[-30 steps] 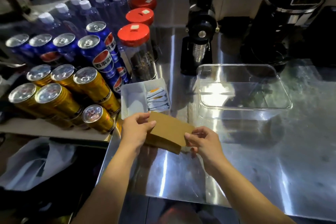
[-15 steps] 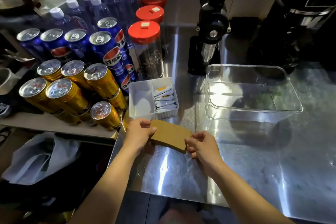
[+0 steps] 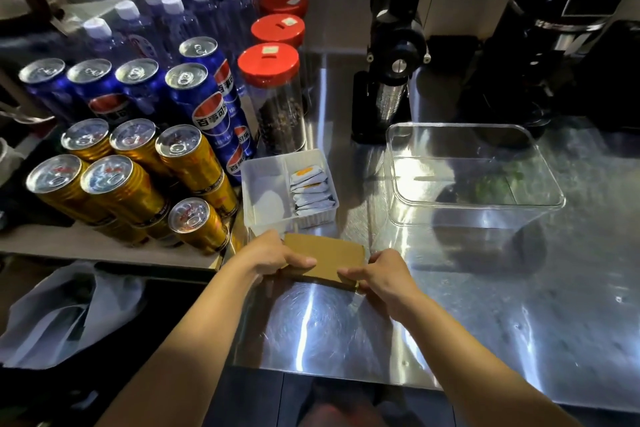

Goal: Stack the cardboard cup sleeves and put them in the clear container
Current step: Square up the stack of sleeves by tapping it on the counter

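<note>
A flat stack of brown cardboard cup sleeves (image 3: pixel 327 255) lies low on the steel counter (image 3: pixel 519 305), just in front of the white tray. My left hand (image 3: pixel 273 255) grips the stack's left end, fingers over the top. Its right end is pinched by my right hand (image 3: pixel 384 279). The clear container (image 3: pixel 474 215) stands to the right and farther back, with nothing in it, apart from both hands.
A white divided tray (image 3: pixel 266 180) with sachets sits right behind the sleeves. Gold cans (image 3: pixel 194 166), blue cans (image 3: pixel 204 104) and bottles crowd the left shelf. Red-lidded jars (image 3: pixel 273 90) and a black grinder (image 3: pixel 388 80) stand behind. A coffee machine (image 3: pixel 568 28) is at the back right.
The sleeve stack was tilted up off the counter a second ago; it now lies flatter and lower, with both hands pressed closer around its ends.
</note>
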Demonstrator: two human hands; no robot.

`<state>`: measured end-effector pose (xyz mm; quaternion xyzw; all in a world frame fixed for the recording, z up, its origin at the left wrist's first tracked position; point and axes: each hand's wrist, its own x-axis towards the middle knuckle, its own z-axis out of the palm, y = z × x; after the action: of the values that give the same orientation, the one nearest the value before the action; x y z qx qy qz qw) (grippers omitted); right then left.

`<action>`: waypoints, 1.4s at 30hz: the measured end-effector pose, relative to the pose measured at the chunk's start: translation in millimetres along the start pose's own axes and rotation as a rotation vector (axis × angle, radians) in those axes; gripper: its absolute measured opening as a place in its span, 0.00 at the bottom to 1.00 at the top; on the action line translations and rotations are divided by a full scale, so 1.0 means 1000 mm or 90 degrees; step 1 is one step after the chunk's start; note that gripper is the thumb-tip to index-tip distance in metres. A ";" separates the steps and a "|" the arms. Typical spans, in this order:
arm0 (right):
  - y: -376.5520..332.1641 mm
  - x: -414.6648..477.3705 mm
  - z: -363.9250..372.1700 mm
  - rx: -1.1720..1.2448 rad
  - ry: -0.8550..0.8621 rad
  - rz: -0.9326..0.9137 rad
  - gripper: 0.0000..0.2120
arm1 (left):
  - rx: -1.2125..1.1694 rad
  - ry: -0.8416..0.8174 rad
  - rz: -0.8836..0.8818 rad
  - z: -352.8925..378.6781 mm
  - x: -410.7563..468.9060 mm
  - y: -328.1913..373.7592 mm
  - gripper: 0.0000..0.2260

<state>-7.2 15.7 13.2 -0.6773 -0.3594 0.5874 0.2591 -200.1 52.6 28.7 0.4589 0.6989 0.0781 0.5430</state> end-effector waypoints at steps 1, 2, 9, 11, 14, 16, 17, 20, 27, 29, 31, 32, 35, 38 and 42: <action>-0.001 0.000 -0.003 0.011 -0.028 0.001 0.14 | -0.015 -0.011 0.025 0.000 -0.002 -0.002 0.21; -0.002 0.001 -0.007 0.017 -0.060 -0.009 0.12 | -0.040 -0.019 0.063 0.002 -0.005 -0.005 0.20; 0.005 0.001 -0.016 -0.005 -0.023 -0.249 0.18 | -0.075 0.203 0.302 0.034 -0.007 -0.030 0.22; 0.007 0.001 -0.014 -0.048 -0.006 -0.290 0.17 | -0.078 0.238 0.330 0.040 -0.006 -0.036 0.23; 0.011 0.003 -0.013 -0.122 0.022 -0.303 0.18 | -0.103 0.232 0.346 0.043 -0.004 -0.043 0.24; 0.013 0.003 -0.010 -0.165 0.002 -0.306 0.22 | -0.141 0.181 0.329 0.044 -0.005 -0.047 0.29; 0.015 0.002 -0.009 -0.151 -0.020 -0.299 0.26 | -0.163 0.155 0.326 0.045 -0.006 -0.048 0.34; 0.020 -0.001 -0.002 -0.002 -0.090 -0.273 0.34 | -0.254 0.115 0.343 0.050 -0.009 -0.047 0.41; 0.028 0.003 0.010 0.231 -0.095 -0.249 0.22 | -0.609 0.090 0.329 0.068 -0.014 -0.028 0.20; 0.026 0.005 0.012 0.263 -0.066 -0.257 0.14 | -0.651 0.142 0.306 0.075 -0.012 -0.021 0.10; 0.020 0.006 0.015 0.263 0.015 -0.278 0.06 | -0.633 0.211 0.279 0.083 -0.010 -0.015 0.10; 0.018 0.007 0.015 0.263 0.058 -0.285 0.08 | -0.618 0.240 0.276 0.087 -0.009 -0.014 0.11; 0.018 0.008 0.012 0.242 0.115 -0.295 0.13 | -0.573 0.295 0.280 0.093 -0.006 -0.015 0.14; 0.023 0.008 0.009 0.208 0.094 -0.294 0.15 | -0.527 0.308 0.280 0.093 -0.003 -0.015 0.11; 0.026 0.008 0.011 0.245 0.155 -0.315 0.14 | -0.528 0.303 0.291 0.096 -0.004 -0.016 0.14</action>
<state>-12.9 5.3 -13.3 -0.5732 -0.3617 0.4787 0.5581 -129.5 3.3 -15.8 0.3159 0.5949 0.5666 0.4747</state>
